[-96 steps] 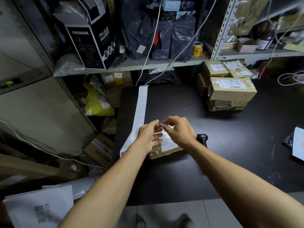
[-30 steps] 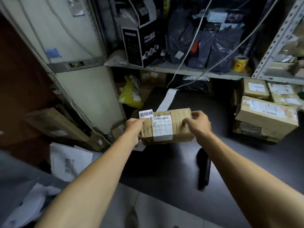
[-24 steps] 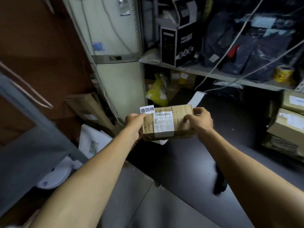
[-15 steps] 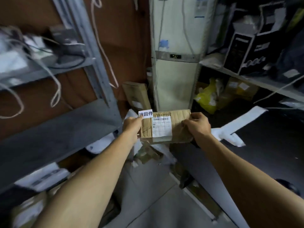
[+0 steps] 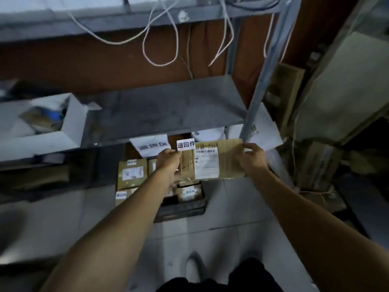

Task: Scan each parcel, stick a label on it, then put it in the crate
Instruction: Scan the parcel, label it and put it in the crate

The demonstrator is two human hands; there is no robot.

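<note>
Grey shelf [image 5: 164, 106] now fills my view where the black table was a second ago, and the crate [image 5: 181, 207] (half full already) sits on the floor below, so only the drop remains. Left hand [image 5: 168, 161] and right hand [image 5: 250, 160] clasp the parcel [image 5: 227, 161] above it; brown card, barcode sheet, white label [image 5: 186, 144] at its corner.

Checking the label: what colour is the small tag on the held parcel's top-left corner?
White with black printed characters, clearest in the head view.

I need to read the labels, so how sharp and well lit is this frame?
Head view: dim and motion-blurred; the small label on the parcel stays readable, the sign behind smears, crate parcels sit in shadow, shelf edges bow from the wide lens.
</note>
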